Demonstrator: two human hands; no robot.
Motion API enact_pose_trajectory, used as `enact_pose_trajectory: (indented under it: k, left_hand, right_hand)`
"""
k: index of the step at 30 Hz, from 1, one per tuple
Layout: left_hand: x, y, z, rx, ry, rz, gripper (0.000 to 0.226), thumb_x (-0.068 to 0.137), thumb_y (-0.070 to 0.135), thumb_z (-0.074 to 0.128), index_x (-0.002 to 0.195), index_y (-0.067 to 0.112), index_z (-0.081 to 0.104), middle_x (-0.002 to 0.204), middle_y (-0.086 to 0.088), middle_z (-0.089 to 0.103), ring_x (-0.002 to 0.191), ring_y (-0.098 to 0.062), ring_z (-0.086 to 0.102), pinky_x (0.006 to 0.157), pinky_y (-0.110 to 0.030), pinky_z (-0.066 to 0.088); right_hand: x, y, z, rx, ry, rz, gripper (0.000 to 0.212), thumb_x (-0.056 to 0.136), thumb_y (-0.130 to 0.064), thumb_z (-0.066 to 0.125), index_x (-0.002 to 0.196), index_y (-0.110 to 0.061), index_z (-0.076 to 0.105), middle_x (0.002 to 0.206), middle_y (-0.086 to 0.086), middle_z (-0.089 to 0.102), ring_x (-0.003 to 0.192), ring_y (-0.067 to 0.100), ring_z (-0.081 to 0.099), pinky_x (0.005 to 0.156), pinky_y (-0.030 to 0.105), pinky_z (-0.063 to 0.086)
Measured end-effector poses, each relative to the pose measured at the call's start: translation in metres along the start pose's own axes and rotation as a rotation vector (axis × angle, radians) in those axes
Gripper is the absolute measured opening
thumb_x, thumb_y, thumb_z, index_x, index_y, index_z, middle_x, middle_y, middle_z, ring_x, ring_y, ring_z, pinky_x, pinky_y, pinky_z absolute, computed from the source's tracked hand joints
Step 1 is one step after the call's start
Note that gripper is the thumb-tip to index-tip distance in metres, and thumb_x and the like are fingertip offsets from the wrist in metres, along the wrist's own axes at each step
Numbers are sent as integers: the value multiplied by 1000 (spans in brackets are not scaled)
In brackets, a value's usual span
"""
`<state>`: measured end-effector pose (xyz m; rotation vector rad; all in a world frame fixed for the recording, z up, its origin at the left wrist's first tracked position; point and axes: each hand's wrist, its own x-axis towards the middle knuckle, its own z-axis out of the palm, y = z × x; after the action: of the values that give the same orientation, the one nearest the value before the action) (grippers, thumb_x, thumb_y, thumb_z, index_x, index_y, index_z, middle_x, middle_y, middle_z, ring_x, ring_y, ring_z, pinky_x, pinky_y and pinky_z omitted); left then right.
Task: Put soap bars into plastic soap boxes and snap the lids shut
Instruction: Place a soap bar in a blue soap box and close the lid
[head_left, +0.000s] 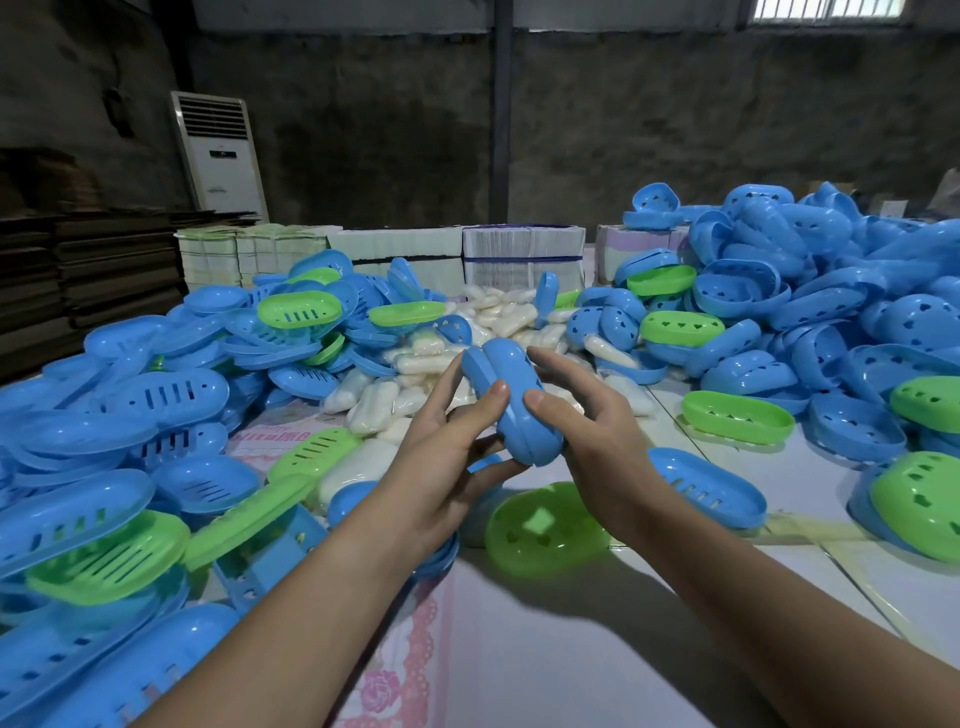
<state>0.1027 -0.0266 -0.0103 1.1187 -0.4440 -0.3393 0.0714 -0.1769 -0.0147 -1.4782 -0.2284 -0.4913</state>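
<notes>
A closed blue soap box (511, 397) is held on edge above the table between both hands. My left hand (447, 452) grips its left side, thumb on the near face and fingers underneath. My right hand (592, 441) holds the right side, thumb pressed on the near face and fingers curled behind it. I cannot see inside the box. A pile of wrapped white soap bars (395, 395) lies just beyond the hands. A green box half (545, 530) sits below the hands.
Heaps of blue and green box halves (130, 415) cover the table's left, and a larger blue heap (831, 291) fills the right. Stacks of flat cartons (519, 254) line the far edge. An air-conditioning unit (221, 156) stands at the back wall.
</notes>
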Motion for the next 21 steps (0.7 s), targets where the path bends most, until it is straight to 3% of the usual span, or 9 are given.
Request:
enact_pose_trajectory:
  k: [8, 14, 21]
  left_hand:
    - [0, 1, 1, 96, -9, 37, 70, 84, 34, 70, 149, 40, 45, 119, -6, 75, 109, -25, 73, 76, -35, 62]
    - [1, 1, 2, 99, -15, 47, 73, 80, 36, 73, 148, 37, 48, 125, -19, 69, 109, -30, 73, 77, -36, 61]
    - [1, 2, -1, 105, -16, 56, 78, 73, 39, 77, 146, 38, 50, 124, -25, 65, 104, -31, 74, 76, -38, 61]
  right_hand:
    - [-1, -2, -1, -18, -16, -39, 49, 81, -22, 66, 130, -21, 62, 125, -2, 66, 94, 15, 72, 79, 28, 57]
    - [-1, -4, -2, -17, -27, -65, 48, 81, -22, 66, 129, -21, 63, 119, -6, 68, 90, 16, 72, 76, 27, 57]
    - [4, -2, -7, -9, -77, -60, 47, 83, -19, 67, 129, -20, 63, 115, 0, 72, 94, 26, 72, 82, 40, 59]
